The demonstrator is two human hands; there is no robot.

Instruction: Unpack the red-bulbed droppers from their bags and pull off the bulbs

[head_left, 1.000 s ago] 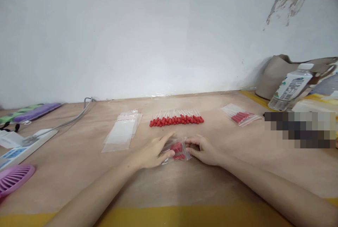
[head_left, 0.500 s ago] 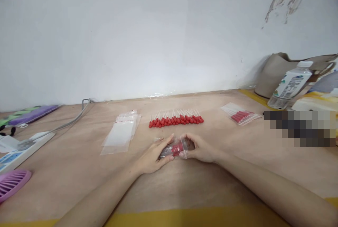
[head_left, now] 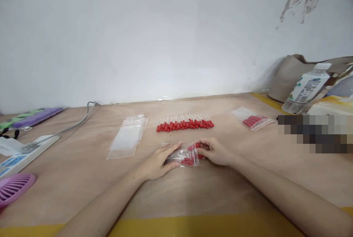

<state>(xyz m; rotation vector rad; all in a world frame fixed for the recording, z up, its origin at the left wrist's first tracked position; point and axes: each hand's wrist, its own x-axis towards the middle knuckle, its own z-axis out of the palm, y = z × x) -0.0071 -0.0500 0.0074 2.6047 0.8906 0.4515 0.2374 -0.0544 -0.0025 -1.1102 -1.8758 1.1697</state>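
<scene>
Head view: two bare hands meet around a small clear bag (head_left: 180, 153), which lies on the tan table (head_left: 193, 193), close to the person.
Clear bag: thin, glossy film, crinkled and catching white glints; pale sticks show faintly through it, and bright red ends (head_left: 187, 162) cluster toward its right edge.
Left hand: thumb and fingers are spread around the bag's left end, holding it between them.
Right hand (head_left: 216, 152): narrow, fingertips pinched on red-tipped sticks at the bag's right edge; from where I stand, I cannot tell how far those sit inside.
Row of red-tipped sticks (head_left: 185, 124): just beyond the hands, packed side by side, red bulbs facing the person, thin white shafts pointing to the wall (head_left: 149, 38).
Flat bags (head_left: 125, 139): a loose, overlapping, translucent stack to the left of the row.
Filled bag (head_left: 253, 121): well to the right, lying flat, red ends and white shafts showing through.
</scene>
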